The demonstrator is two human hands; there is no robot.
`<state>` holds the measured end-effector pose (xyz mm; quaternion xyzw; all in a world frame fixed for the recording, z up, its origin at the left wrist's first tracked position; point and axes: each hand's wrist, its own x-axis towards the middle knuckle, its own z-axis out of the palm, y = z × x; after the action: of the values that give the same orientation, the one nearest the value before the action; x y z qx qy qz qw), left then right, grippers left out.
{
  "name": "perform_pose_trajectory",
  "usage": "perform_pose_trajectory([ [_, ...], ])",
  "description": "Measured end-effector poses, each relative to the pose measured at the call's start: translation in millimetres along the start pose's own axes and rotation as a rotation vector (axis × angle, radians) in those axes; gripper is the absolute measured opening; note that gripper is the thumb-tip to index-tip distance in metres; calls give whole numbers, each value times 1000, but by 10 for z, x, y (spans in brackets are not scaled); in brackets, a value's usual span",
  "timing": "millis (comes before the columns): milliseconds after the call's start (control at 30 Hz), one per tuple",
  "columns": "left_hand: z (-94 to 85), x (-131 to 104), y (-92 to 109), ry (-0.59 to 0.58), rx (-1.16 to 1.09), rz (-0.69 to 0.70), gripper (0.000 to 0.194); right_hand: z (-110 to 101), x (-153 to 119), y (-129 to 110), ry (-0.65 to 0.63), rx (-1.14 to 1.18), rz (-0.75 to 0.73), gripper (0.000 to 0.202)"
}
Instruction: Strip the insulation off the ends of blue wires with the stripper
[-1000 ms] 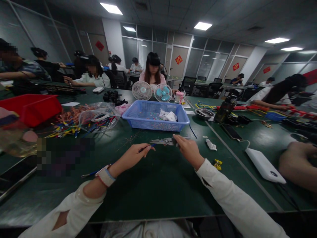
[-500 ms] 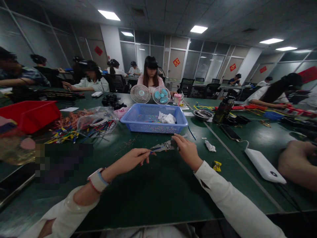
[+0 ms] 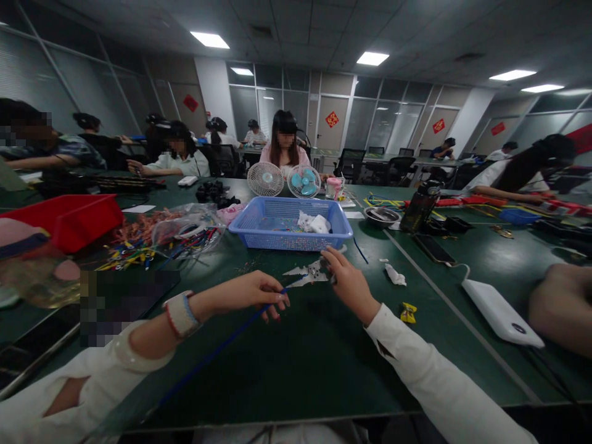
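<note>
Pinched between the fingers of my left hand (image 3: 263, 293) is a blue wire (image 3: 222, 345). Its long end trails down towards the table's near edge, and its short end reaches between the jaws of a pair of wire strippers (image 3: 311, 272). My right hand (image 3: 346, 280) is wrapped round the handles of this metal tool, which hide mostly behind the fingers. The tool's jaws stand apart and point left. Just beyond them is a blue plastic basket (image 3: 291, 240) with crumpled white material (image 3: 315, 222) and small coloured bits inside.
Left lie copper-ended wires in a plastic bag (image 3: 189, 225) and a red bin (image 3: 69, 225). To the right are a metal bowl (image 3: 382, 216), a black bottle (image 3: 419, 206), a phone (image 3: 435, 248), a white power bank (image 3: 502, 311) and a yellow wrapper (image 3: 407, 312). Another person's arm (image 3: 562, 308) rests at far right.
The wire strippers' jaws have opened wider. The blue wire's long end now shows trailing below my left hand. The view has shifted slightly.
</note>
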<state>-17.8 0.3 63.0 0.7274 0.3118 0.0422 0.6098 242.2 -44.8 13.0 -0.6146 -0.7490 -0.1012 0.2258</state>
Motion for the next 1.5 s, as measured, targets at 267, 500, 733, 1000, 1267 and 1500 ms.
perform_pose_trajectory([
  [267,119,87,-100,64,-154,28,32,-12,-12,35,-35,16,26,76],
  [500,216,133,-135,39,-338,15,33,-66,23,112,-2,26,-44,85],
  [733,361,196,-204,21,-449,91,37,68,-21,60,-36,126,-37,90],
  [1000,391,219,-302,-37,-499,173,31,122,-46,-82,-11,152,-98,90],
  [1267,384,207,-342,-85,-431,225,23,115,-58,-130,14,43,-94,81],
  [1500,371,207,-367,-71,-372,233,24,91,-66,-131,30,-204,-63,60],
])
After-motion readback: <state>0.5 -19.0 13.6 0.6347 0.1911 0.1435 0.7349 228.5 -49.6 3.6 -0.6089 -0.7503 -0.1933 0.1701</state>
